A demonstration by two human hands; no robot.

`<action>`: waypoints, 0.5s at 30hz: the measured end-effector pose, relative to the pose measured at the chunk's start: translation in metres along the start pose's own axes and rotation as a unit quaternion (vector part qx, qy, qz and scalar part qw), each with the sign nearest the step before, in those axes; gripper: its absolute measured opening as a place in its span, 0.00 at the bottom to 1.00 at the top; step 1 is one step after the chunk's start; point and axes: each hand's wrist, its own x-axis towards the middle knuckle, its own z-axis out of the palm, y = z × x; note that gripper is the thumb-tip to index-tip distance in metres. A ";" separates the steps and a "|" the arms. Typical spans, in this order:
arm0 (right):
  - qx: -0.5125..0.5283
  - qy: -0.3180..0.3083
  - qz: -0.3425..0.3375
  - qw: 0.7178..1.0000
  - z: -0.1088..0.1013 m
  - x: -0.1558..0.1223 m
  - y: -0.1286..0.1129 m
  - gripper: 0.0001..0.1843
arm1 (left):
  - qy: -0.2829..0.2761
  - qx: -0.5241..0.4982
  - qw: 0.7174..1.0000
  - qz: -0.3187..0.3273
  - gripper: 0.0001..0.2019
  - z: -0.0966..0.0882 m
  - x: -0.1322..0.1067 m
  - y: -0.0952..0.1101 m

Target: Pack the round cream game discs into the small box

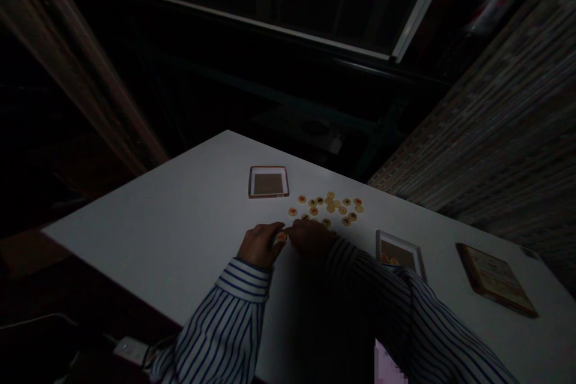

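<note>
My left hand curls thumb and forefinger around a round xiangqi piece with a red character facing up. Close against it on the right is my right hand, its fingers bent and pointing at the same piece; what they pinch, if anything, is hidden. Just beyond both hands lie several loose xiangqi pieces, some with red or black characters, some blank side up. A few are partly covered by my right hand.
A shallow open box stands beyond my left hand. Another open box, holding red-marked pieces, sits beside my right forearm. A flat wooden-edged box lies farther right on the white table. A power strip is below left.
</note>
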 end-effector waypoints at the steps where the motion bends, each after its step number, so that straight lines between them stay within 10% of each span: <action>1: 0.004 0.005 -0.001 1.000 -0.001 0.000 0.000 0.15 | 0.001 -0.001 1.000 0.000 0.16 0.000 0.000 0.000; 15: 0.021 0.054 0.024 0.998 -0.017 -0.017 0.001 0.16 | 0.082 -0.021 0.996 0.016 0.18 -0.005 0.001 0.008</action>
